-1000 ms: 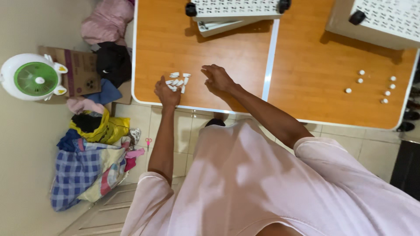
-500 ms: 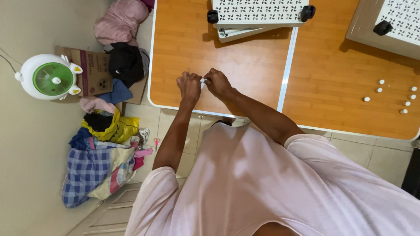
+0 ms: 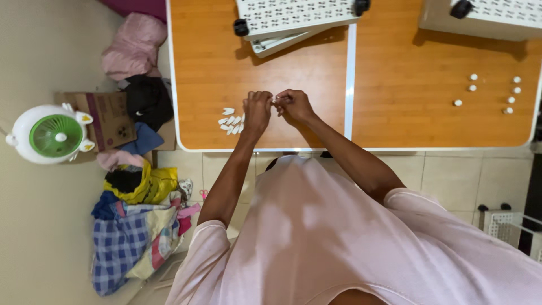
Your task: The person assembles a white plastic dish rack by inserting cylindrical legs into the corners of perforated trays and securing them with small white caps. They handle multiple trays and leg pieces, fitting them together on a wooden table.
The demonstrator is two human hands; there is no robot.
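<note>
Both hands meet above the left orange table [image 3: 209, 73]. My left hand [image 3: 257, 110] and my right hand [image 3: 293, 106] pinch one small white piece [image 3: 275, 100] between their fingertips. A little heap of small white pieces [image 3: 230, 121] lies on the table just left of my left hand. On the right orange table [image 3: 418, 73] several small white round caps [image 3: 491, 91] lie apart from each other.
White perforated trays [image 3: 293, 17] with black knobs lie at the back of both tables. On the floor at left are a white and green fan [image 3: 48, 135], a cardboard box [image 3: 107, 116], and piles of clothes [image 3: 135, 226]. A white basket [image 3: 508, 226] stands at right.
My left hand left the heap and my right hand came in from the right; they now meet on one white piece. The camera view shifted, so the tables appear further right.
</note>
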